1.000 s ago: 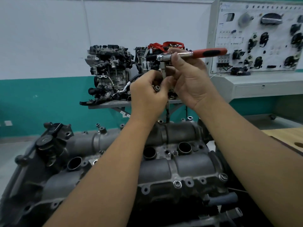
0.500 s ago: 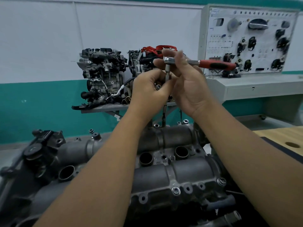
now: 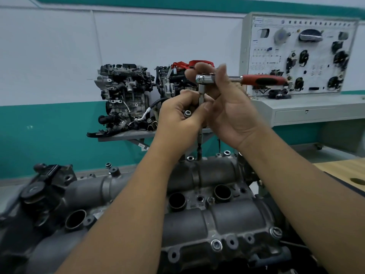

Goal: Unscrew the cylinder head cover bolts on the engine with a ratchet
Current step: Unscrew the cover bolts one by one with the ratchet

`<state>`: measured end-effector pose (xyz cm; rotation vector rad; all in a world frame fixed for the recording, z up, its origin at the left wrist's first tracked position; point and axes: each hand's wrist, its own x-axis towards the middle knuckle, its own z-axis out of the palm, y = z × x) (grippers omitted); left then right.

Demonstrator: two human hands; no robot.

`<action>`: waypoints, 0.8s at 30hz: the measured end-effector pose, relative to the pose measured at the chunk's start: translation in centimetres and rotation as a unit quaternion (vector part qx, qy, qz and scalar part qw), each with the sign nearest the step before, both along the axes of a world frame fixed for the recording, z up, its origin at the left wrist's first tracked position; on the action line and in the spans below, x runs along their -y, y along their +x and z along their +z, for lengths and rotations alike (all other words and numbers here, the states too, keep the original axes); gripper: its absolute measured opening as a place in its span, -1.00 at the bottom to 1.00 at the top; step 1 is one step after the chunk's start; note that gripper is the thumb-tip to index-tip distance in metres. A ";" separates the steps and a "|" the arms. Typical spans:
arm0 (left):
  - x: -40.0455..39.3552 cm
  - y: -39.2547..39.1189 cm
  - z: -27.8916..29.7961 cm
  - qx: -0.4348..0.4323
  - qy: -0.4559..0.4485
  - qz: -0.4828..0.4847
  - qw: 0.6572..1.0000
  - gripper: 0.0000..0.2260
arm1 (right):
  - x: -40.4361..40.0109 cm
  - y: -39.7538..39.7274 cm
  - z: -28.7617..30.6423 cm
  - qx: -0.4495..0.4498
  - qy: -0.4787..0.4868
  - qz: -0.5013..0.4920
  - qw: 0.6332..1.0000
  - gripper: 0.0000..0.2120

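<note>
The grey cylinder head cover (image 3: 217, 220) fills the lower view, with bolts along its rims, such as one at the front (image 3: 216, 244) and one at the far edge (image 3: 190, 158). A ratchet with a chrome head (image 3: 205, 78) and red handle (image 3: 264, 80) is held high above the far edge. Its long extension (image 3: 199, 139) runs straight down to the cover's far rim. My right hand (image 3: 231, 113) grips the ratchet head. My left hand (image 3: 177, 117) pinches the extension and also holds loose bolts (image 3: 187, 113).
Two display engines (image 3: 126, 95) stand on a grey shelf behind. A white training panel (image 3: 300, 56) on a grey cabinet stands at the back right. A wooden tabletop (image 3: 339, 173) lies at the right. Open round wells (image 3: 222, 192) sit in the cover's middle.
The ratchet handle has swung slightly, staying pointed right. The extension tip has dropped to the cover's far rim. Both hands stay on the tool. The camera tilted a little.
</note>
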<state>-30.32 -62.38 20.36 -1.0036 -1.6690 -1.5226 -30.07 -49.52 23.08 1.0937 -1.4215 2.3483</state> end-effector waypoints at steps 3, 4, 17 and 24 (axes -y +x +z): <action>0.1 -0.4 -0.2 0.022 0.016 -0.040 0.999 -0.88 | 0.1 0.1 -0.1 0.033 0.000 -0.012 0.999 -0.60; 0.0 -0.4 -0.3 0.023 0.019 -0.047 0.998 -0.85 | 0.1 0.2 -0.1 0.015 0.011 -0.033 0.999 -0.66; 0.2 0.5 -0.8 0.034 0.041 -0.013 0.999 -0.93 | 1.6 1.5 -0.2 -0.019 0.046 -0.065 0.997 -0.75; 0.0 0.3 -1.0 0.011 0.040 0.012 0.999 -0.95 | 1.9 1.7 -0.1 0.006 0.055 -0.040 0.998 -0.64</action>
